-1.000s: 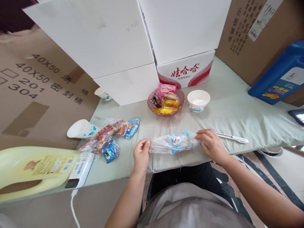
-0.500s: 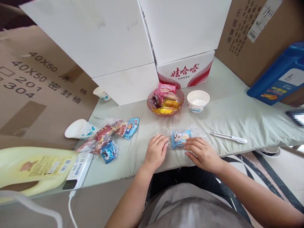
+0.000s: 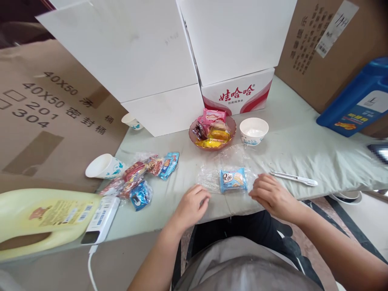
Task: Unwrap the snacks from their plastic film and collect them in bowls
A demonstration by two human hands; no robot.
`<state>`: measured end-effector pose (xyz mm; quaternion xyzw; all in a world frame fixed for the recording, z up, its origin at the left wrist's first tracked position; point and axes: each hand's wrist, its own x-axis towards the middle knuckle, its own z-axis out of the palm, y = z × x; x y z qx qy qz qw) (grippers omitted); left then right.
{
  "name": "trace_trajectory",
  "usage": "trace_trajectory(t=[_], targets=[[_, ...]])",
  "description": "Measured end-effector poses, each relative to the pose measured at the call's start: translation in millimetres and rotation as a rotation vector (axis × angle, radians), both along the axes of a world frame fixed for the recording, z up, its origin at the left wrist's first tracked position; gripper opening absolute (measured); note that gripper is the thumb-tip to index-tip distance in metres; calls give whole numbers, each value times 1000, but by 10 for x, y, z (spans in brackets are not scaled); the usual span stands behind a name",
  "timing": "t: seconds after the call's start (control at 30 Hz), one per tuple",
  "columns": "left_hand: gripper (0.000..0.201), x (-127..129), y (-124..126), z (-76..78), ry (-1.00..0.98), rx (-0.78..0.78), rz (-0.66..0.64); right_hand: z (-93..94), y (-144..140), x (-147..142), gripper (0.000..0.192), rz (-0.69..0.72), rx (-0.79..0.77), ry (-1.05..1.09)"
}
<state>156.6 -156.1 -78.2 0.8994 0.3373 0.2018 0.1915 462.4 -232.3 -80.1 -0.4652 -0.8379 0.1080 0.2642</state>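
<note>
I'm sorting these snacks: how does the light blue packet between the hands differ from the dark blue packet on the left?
The light blue packet is paler than the dark blue packet. The light blue packet lies apart, with clear film spread around it; the dark blue packet lies against other snacks. Both are blue snack packets.
</note>
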Motion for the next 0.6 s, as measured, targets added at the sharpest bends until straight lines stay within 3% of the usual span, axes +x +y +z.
trace_trajectory(t=[0.07,0.13,0.23,0.37,0.43,0.5,0.6], targets=[[21,-22,-66,91,-10,-85,-25,30,-116,29,18,126,-105,37],[22,39,-52,119,-53,-16,9,24,-145,42,16,106,-165,98],[32,277,100,40,-90,127,25,-30,7,20,20,-141,-73,231],[60,613,325,-118,-5,125,-9,-101,355,-13,27,-393,1,266],[64,662,348,-130,39,127,18,-111,435,8,30,-417,-119,255],[48,616,285,-71,57,143,23,-103,411,53,32,-401,-331,260],[21,470,92,121,74,19,-137,-73,273,123,33,-313,-577,205]])
